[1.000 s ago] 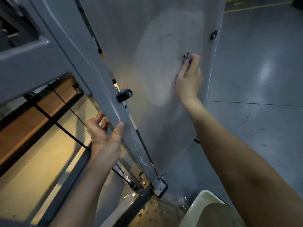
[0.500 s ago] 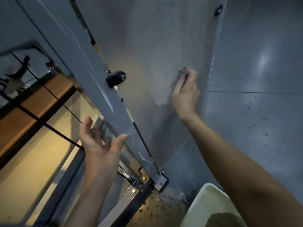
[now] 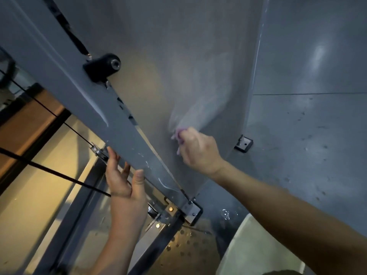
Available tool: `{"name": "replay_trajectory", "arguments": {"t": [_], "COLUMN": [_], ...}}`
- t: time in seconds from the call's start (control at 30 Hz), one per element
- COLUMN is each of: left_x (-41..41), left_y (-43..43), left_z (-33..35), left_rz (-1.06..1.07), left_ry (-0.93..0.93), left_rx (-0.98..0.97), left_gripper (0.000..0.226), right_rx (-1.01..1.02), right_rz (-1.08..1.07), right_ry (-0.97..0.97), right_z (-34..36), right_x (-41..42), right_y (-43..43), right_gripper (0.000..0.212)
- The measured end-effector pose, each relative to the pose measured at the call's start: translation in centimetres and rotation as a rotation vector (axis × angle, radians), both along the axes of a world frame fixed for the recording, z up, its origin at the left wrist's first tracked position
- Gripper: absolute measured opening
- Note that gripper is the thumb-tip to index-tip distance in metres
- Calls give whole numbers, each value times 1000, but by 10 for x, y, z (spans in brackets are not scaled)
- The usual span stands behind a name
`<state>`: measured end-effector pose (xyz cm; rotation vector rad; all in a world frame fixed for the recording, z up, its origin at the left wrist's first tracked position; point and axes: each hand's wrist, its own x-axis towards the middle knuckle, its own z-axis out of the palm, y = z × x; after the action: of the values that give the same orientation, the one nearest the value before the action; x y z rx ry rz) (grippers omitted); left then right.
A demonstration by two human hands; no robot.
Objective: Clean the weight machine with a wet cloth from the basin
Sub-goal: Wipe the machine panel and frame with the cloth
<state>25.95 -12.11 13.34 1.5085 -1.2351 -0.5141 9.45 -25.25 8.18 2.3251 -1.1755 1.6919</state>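
Note:
The weight machine's grey side panel [image 3: 178,56] fills the upper middle, with a pale wet streak running down it. My right hand [image 3: 198,149] presses a small purple cloth [image 3: 178,133] against the lower part of that panel; most of the cloth is hidden under my fingers. My left hand [image 3: 123,181] rests against the edge of the machine's grey slanted frame post [image 3: 83,96], fingers behind it and thumb on its front face. The white basin [image 3: 248,245] shows at the bottom right, partly behind my right forearm.
A black knob [image 3: 103,66] sticks out of the frame post. Black cables [image 3: 49,171] cross the lit opening at left. Bolted brackets [image 3: 190,212] fix the panel to the base. A small bracket [image 3: 243,143] sits at the panel's right foot. Grey floor [image 3: 307,135] lies to the right.
My right hand has wiped the cloth down and leftward along the panel, leaving a wet trail. My left hand has slid lower along the frame post. The view has tilted downward.

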Motion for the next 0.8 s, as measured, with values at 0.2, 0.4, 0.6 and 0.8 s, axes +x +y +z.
{"name": "replay_trajectory", "arguments": {"t": [0.2, 0.4, 0.6, 0.8], "left_x": [-9, -9, -9, -8], "left_y": [0, -1, -1, -2], "left_z": [-1, -4, -5, -7], "left_rz": [-8, -20, -21, -11], "left_ry": [-15, 21, -14, 20], "left_rx": [-38, -47, -58, -61], "left_gripper": [73, 72, 71, 71], "right_rx": [463, 437, 544, 442], "right_rz": [-486, -278, -429, -390], "right_ry": [-481, -291, -330, -447], "right_z": [-18, -21, -39, -33], "right_x": [-76, -25, -45, -17], "right_y": [-135, -47, -82, -53], "right_gripper": [22, 17, 18, 15]}}
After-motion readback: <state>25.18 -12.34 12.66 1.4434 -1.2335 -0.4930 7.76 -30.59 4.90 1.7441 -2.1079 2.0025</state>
